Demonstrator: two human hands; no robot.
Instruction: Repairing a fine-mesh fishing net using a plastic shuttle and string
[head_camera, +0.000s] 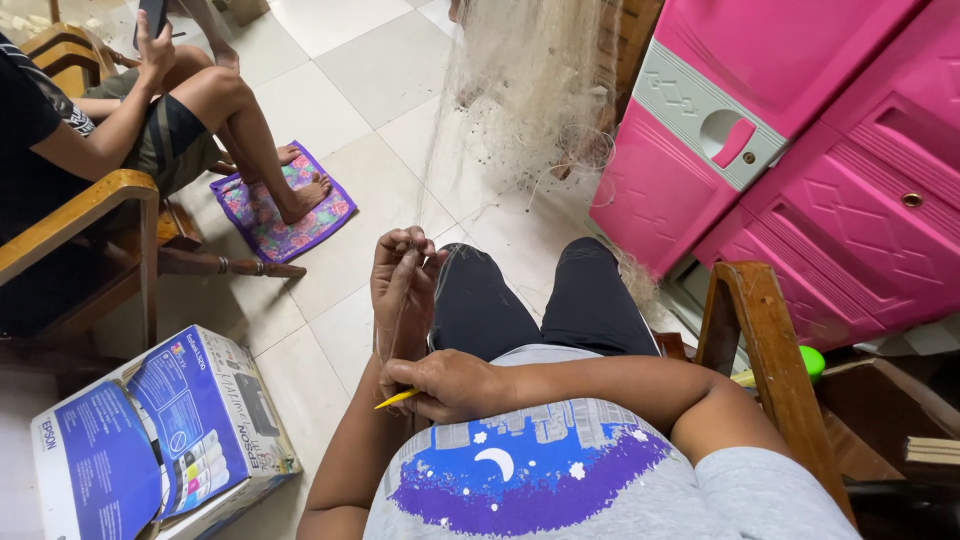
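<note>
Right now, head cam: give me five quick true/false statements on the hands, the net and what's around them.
1. The right hand holds a yellow netting needle. True.
2. The left hand is raised, its fingers pinching strands of the fishing net. True.
3. The cabinet to the right is blue. False: it is pink with a grey panel.
4. The printer box rests on the wearer's lap. False: it sits on the tiled floor to the left.
5. Another person sits in a wooden chair at the left, feet on a patterned mat. True.
</note>
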